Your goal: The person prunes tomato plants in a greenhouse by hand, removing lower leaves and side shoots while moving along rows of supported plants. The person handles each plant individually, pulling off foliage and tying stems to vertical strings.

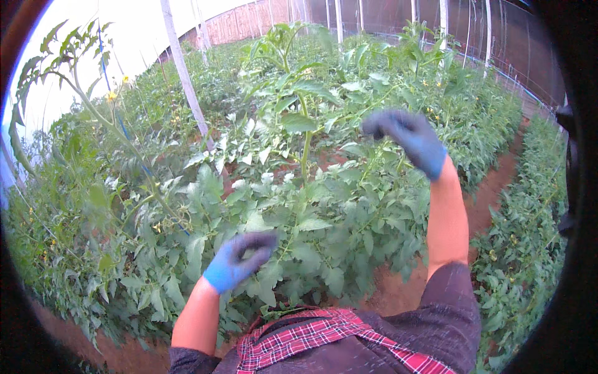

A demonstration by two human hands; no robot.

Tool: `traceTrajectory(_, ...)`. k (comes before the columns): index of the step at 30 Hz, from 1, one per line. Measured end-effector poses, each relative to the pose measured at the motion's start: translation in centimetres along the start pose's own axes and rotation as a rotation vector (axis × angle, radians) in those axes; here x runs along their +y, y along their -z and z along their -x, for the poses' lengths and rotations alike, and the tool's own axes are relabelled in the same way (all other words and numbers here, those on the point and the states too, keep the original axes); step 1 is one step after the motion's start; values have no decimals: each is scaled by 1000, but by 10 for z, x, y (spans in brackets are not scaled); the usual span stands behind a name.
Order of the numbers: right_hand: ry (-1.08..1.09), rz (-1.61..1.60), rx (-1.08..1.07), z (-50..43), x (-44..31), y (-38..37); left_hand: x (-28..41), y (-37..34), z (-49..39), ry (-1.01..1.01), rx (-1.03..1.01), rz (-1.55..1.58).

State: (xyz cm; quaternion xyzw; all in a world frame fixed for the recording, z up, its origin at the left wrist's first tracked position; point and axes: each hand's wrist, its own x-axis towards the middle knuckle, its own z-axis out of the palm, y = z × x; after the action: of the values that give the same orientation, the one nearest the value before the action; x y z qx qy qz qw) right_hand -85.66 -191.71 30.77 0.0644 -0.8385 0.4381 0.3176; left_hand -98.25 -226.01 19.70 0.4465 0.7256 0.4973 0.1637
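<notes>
My left hand (244, 261) wears a blue glove with dark fingers. It is low in front of me, over the leaves of a tomato plant (303, 224), thumb and fingers curled toward each other. Raised to the right, my right hand (407, 140) wears the same kind of glove, its fingers bent beside a tall tomato stem (306, 149). Both hands are blurred, and whether either holds or touches a leaf cannot be made out. On the left, another tomato stem (110, 125) leans along a blue twine (122, 127) and bears small yellow flowers (111, 96).
A pale wooden stake (184, 75) stands among the plants, with more white posts (338, 21) behind. Dense tomato rows fill the greenhouse. A bare soil path (497, 182) runs along the right, beside another row (523, 262). A dark sheet wall (518, 42) rises at the back right.
</notes>
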Motion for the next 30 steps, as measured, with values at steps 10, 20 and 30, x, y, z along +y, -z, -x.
traceTrajectory(10,139,177,-138,-213,5,-20,15,-33,-236,-273,649,-351)
traceTrajectory(20,120,-90,88,-235,62,4,5,-33,-265,-313,796,207)
traceTrajectory(30,114,-4,-617,-229,41,-27,17,-28,-301,-266,783,45)
